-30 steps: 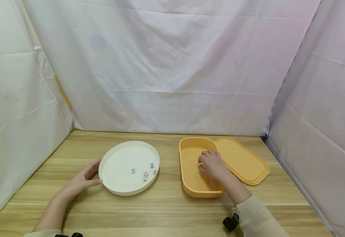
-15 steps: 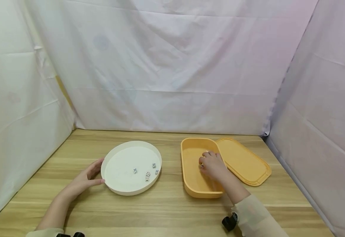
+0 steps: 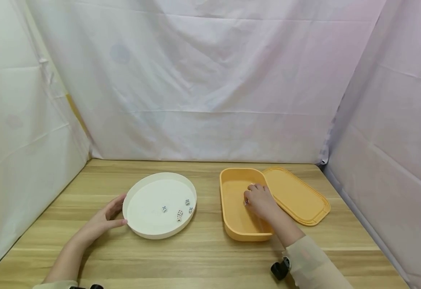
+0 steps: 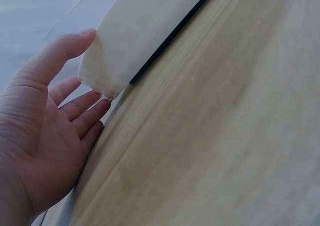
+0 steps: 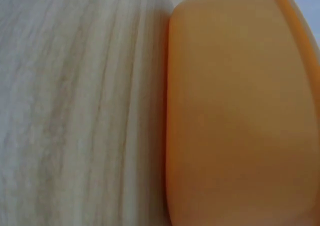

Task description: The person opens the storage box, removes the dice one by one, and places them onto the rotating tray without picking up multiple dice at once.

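In the head view my left hand (image 3: 103,220) is at the left side of a round white tray (image 3: 143,208). The left wrist view shows its thumb at the rim and its loosely straight fingers (image 4: 87,117) against the tray's wall. Several white dice (image 3: 164,209) with dark and red pips lie in the tray's right half. My right hand (image 3: 262,202) reaches into a yellow-orange rectangular box (image 3: 232,218), where its bent fingers pinch a die (image 3: 246,202) near the bottom. The palm hides part of the box's inside. In the right wrist view only the box's outer wall (image 5: 240,110) shows, not the hand.
A matching yellow lid (image 3: 297,196) lies flat behind and right of the box. Tray, box and lid stand on a wood-grain table (image 3: 196,261). White cloth (image 3: 210,80) hangs at the back and both sides.
My right fingers have drawn in closer around the die inside the box. The left hand keeps its place at the tray; the whole view shifts slightly.
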`<state>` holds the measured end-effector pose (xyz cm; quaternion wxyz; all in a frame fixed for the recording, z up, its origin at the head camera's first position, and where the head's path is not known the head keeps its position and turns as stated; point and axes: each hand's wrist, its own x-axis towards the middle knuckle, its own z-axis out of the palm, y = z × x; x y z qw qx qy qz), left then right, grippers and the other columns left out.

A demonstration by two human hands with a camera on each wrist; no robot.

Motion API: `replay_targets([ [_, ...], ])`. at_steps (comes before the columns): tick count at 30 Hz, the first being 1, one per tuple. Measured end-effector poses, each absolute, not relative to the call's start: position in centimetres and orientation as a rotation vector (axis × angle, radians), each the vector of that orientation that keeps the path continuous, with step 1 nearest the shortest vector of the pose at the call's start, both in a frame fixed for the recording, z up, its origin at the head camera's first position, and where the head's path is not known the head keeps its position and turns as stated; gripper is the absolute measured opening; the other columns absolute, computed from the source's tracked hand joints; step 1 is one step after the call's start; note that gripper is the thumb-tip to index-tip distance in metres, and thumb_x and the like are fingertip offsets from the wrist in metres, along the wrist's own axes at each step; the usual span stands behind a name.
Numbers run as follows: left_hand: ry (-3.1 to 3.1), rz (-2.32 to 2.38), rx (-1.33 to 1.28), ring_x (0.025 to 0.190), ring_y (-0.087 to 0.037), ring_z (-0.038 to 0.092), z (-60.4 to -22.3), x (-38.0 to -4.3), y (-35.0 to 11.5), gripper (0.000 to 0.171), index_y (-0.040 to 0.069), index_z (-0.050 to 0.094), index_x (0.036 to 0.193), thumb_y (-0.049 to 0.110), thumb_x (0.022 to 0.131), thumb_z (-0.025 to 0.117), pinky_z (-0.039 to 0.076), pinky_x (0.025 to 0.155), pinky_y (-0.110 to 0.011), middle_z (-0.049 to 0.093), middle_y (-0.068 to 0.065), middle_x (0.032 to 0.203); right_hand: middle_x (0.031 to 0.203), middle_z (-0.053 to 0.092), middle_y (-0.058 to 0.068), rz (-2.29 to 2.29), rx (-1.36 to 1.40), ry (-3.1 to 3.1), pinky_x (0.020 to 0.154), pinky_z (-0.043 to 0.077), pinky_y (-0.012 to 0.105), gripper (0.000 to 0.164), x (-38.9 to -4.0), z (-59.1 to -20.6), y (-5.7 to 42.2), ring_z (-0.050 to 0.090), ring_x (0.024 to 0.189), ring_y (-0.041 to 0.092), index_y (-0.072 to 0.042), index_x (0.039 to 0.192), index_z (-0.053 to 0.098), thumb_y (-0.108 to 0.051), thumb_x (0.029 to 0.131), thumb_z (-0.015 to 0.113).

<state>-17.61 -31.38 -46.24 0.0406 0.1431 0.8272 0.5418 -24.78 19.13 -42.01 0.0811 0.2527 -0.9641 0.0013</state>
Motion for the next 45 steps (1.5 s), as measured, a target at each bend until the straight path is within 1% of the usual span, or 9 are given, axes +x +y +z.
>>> replay_targets([
  [3, 2.522, 1.676, 0.456, 0.132, -0.044, 0.026, -46.1, -17.6, -31.2, 0.083, 0.004, 0.018, 0.152, 0.012, 0.088, 0.069, 0.029, 0.09, -0.008, 0.029, -0.025, 0.149, 0.115, 0.059, 0.014, 0.017, 0.764, -2.871, 0.092, 0.035, 0.06, 0.017, -24.8, -41.8, 19.1, 0.047, 0.114, 0.038, -0.018, 0.078, 0.063, -0.019, 0.079, 0.08],
  [6, 2.518, 1.679, 0.461, 0.132, -0.036, 0.03, -46.0, -17.6, -31.2, 0.083, 0.004, 0.018, 0.152, 0.011, 0.088, 0.069, 0.029, 0.091, -0.008, 0.029, -0.024, 0.149, 0.114, 0.059, 0.013, 0.017, 0.775, -2.856, 0.091, 0.035, 0.059, 0.017, -24.8, -41.6, 18.9, 0.048, 0.113, 0.038, -0.017, 0.079, 0.064, -0.02, 0.078, 0.08],
  [9, 2.522, 1.674, 0.455, 0.132, -0.035, 0.031, -45.9, -17.6, -31.1, 0.083, 0.004, 0.018, 0.152, 0.011, 0.088, 0.069, 0.029, 0.09, -0.008, 0.029, -0.024, 0.149, 0.115, 0.059, 0.013, 0.004, 0.783, -2.839, 0.089, 0.037, 0.058, 0.018, -24.9, -41.4, 18.8, 0.048, 0.113, 0.038, -0.017, 0.079, 0.065, -0.023, 0.077, 0.081],
  [13, 2.515, 1.68, 0.457, 0.132, -0.045, 0.026, -45.8, -17.6, -31.1, 0.083, 0.003, 0.018, 0.152, 0.011, 0.088, 0.069, 0.029, 0.09, -0.008, 0.028, -0.026, 0.149, 0.114, 0.06, 0.013, 0.001, 0.786, -2.824, 0.089, 0.038, 0.057, 0.018, -24.8, -40.9, 18.7, 0.049, 0.112, 0.038, -0.017, 0.08, 0.066, -0.024, 0.075, 0.082],
  [15, 2.517, 1.678, 0.458, 0.132, -0.04, 0.028, -45.8, -17.6, -31.1, 0.082, 0.002, 0.018, 0.152, 0.01, 0.088, 0.069, 0.03, 0.09, -0.008, 0.028, -0.025, 0.149, 0.114, 0.06, 0.013, 0.004, 0.787, -2.822, 0.089, 0.038, 0.057, 0.018, -24.7, -40.7, 18.6, 0.05, 0.112, 0.038, -0.017, 0.08, 0.066, -0.023, 0.075, 0.082],
  [18, 2.527, 1.669, 0.451, 0.131, -0.028, 0.033, -45.8, -17.6, -31.0, 0.082, 0.003, 0.019, 0.152, 0.011, 0.088, 0.069, 0.03, 0.09, -0.009, 0.029, -0.025, 0.149, 0.113, 0.06, 0.012, 0.014, 0.788, -2.823, 0.09, 0.038, 0.058, 0.018, -24.6, -40.2, 18.5, 0.05, 0.112, 0.038, -0.017, 0.08, 0.066, -0.022, 0.076, 0.082],
  [20, 2.531, 1.664, 0.444, 0.13, -0.026, 0.034, -45.8, -17.6, -31.0, 0.082, 0.003, 0.019, 0.152, 0.011, 0.087, 0.069, 0.03, 0.09, -0.009, 0.03, -0.025, 0.148, 0.113, 0.06, 0.013, 0.02, 0.791, -2.818, 0.09, 0.037, 0.058, 0.017, -24.6, -40.0, 18.4, 0.049, 0.112, 0.038, -0.016, 0.08, 0.065, -0.021, 0.076, 0.082],
  [26, 2.52, 1.675, 0.441, 0.131, -0.044, 0.026, -45.8, -17.6, -31.0, 0.083, 0.003, 0.019, 0.152, 0.011, 0.087, 0.07, 0.03, 0.089, -0.008, 0.029, -0.025, 0.149, 0.114, 0.061, 0.014, 0.032, 0.8, -2.781, 0.089, 0.038, 0.057, 0.017, -24.6, -39.6, 18.2, 0.05, 0.112, 0.037, -0.017, 0.079, 0.065, -0.021, 0.077, 0.081],
  [45, 2.512, 1.685, 0.459, 0.133, -0.047, 0.024, -46.0, -17.8, -30.9, 0.083, 0.001, 0.018, 0.151, 0.01, 0.087, 0.07, 0.029, 0.09, -0.007, 0.027, -0.027, 0.149, 0.115, 0.061, 0.011, 0.057, 0.831, -2.726, 0.093, 0.035, 0.056, 0.014, -24.0, -37.3, 16.4, 0.051, 0.112, 0.035, -0.019, 0.081, 0.066, -0.024, 0.08, 0.078],
])
